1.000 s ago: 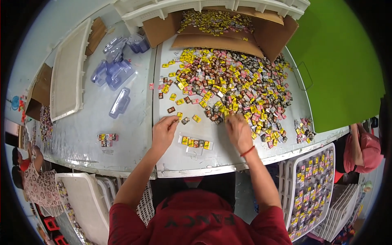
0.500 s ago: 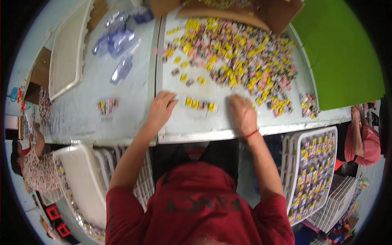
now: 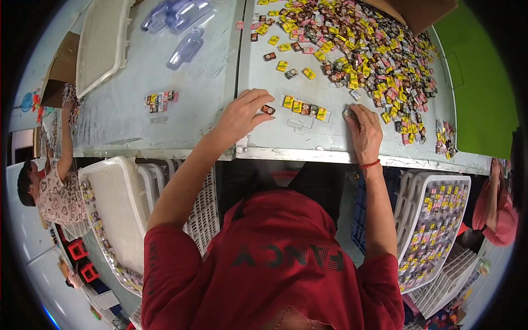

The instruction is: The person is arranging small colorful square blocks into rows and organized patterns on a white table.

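Observation:
My left hand (image 3: 245, 115) pinches a small dark brown block (image 3: 268, 110) between thumb and fingers, at the left end of a short row of blocks. That row of yellow and dark blocks (image 3: 304, 107) lies side by side, seemingly in a narrow clear plastic holder (image 3: 328, 116). To its right, my right hand (image 3: 365, 129) is closed at the fingertips on a small greyish block (image 3: 347, 112). A clear plastic outline (image 3: 300, 125) shows on the table just below the row. Beyond my hands spreads a large heap of loose yellow, pink, brown and grey blocks (image 3: 352, 49).
Left of the table seam sit a small block group (image 3: 159, 101), bluish clear plastic trays (image 3: 186, 48) and a white tray (image 3: 102, 49). A cardboard box (image 3: 423, 12) stands behind the heap. Filled racks (image 3: 434, 220) and white crates (image 3: 118, 203) flank me. Other people work at both sides.
My view has shifted, moving the table contents up and right in the picture. My left hand now shows a brown block in its pinch, and my right fingers have closed on a greyish block.

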Demonstrator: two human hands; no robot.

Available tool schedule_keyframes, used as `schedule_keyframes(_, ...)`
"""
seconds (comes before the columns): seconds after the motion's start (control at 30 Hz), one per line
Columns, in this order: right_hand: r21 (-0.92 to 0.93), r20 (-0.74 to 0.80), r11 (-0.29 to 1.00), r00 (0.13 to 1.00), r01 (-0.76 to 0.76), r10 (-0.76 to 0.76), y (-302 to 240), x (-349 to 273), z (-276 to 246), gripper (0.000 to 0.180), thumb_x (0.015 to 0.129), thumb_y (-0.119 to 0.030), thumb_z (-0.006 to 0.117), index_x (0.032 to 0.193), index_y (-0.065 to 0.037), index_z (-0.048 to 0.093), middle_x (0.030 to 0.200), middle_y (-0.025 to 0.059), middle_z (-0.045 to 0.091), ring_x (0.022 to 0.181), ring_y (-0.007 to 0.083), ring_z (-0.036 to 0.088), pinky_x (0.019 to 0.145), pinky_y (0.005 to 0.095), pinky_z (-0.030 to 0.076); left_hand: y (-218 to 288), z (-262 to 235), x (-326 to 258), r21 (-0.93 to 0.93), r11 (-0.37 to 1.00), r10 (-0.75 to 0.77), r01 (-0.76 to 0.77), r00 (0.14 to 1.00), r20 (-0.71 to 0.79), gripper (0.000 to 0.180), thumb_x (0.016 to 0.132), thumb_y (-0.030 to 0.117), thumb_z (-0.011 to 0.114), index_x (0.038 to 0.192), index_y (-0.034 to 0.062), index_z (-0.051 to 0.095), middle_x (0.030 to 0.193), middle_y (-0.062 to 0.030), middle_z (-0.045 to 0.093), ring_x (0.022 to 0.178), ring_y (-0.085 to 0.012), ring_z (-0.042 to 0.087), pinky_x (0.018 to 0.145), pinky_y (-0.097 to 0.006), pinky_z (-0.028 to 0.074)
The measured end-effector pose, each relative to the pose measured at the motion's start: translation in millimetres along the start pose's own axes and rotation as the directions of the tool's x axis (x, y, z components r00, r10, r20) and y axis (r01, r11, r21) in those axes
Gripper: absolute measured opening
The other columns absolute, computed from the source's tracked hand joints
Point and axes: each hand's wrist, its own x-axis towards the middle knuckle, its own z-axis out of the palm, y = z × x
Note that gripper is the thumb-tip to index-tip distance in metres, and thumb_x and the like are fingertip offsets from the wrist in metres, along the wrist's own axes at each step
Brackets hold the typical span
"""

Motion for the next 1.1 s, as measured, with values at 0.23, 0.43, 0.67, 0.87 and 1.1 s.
schedule_keyframes(0.23, -0.033, 0.029, 0.998, 0.998, -0.046, 0.047, 0.1, -2.4, -0.4, 0.028, 0.076, -0.008, 0.072, 0.103, -0.005, 0.065, 0.103, 0.0106, 0.066, 0.09, 0.029, 0.061, 0.079, 0.0347, 0.049, 3.8, 26.7, -15.0, 0.078, 0.99, -0.102, 0.119, 0.976, -0.192, 0.032, 0.068, 0.013, 0.077, 0.096, 0.0056, 0.064, 0.097, -0.007, 0.059, 0.09, -0.0274, 0.057, 0.075, -0.035, 0.049)
schedule_keyframes(0.43, 0.11, 0.064, 0.986, 0.99, -0.129, 0.122, -7.2, 0.3, -5.0, 0.026, 0.075, -0.008, 0.073, 0.1, -0.006, 0.065, 0.098, 0.009, 0.067, 0.088, 0.0285, 0.061, 0.078, 0.0349, 0.049, 2.3, 30.2, -14.5, 0.142, 0.978, -0.109, 0.152, 0.955, -0.275, 0.022, 0.071, 0.007, 0.074, 0.09, 0.0056, 0.064, 0.095, -0.0066, 0.062, 0.089, -0.0271, 0.058, 0.075, -0.035, 0.048)
schedule_keyframes(0.67, 0.111, 0.087, 0.993, 0.994, 0.05, -0.06, -35.5, 1.4, -7.5, 0.024, 0.07, -0.007, 0.073, 0.093, -0.007, 0.066, 0.099, 0.0049, 0.067, 0.085, 0.0243, 0.06, 0.075, 0.0331, 0.046, 21.2, 21.5, 12.6, -0.04, 0.979, -0.204, 0.2, 0.957, -0.208, 0.02, 0.072, 0.006, 0.073, 0.09, 0.0049, 0.064, 0.095, -0.0053, 0.066, 0.089, -0.0247, 0.059, 0.079, -0.034, 0.047)
schedule_keyframes(0.87, -0.022, 0.195, 0.997, 0.979, 0.073, -0.067, -36.8, 9.3, -0.9, 0.02, 0.072, -0.01, 0.072, 0.091, -0.008, 0.067, 0.098, 0.0025, 0.067, 0.085, 0.0219, 0.059, 0.077, 0.0322, 0.045, 19.0, 39.4, 15.2, -0.08, 0.986, -0.158, 0.145, 0.967, -0.198, 0.02, 0.072, 0.006, 0.074, 0.09, 0.0054, 0.065, 0.095, -0.0051, 0.066, 0.09, -0.0236, 0.06, 0.079, -0.033, 0.047)
schedule_keyframes(1.1, 0.043, 0.009, 0.995, 0.996, 0.092, -0.093, -45.4, -5.7, 16.1, 0.016, 0.074, -0.01, 0.071, 0.089, -0.008, 0.067, 0.104, 0.0016, 0.065, 0.09, 0.022, 0.058, 0.079, 0.0345, 0.045, 7.8, 44.4, 6.6, -0.238, 0.933, -0.321, 0.27, 0.922, -0.215, 0.022, 0.073, 0.007, 0.074, 0.092, 0.0042, 0.066, 0.098, -0.0066, 0.067, 0.086, -0.0239, 0.063, 0.076, -0.03, 0.05)
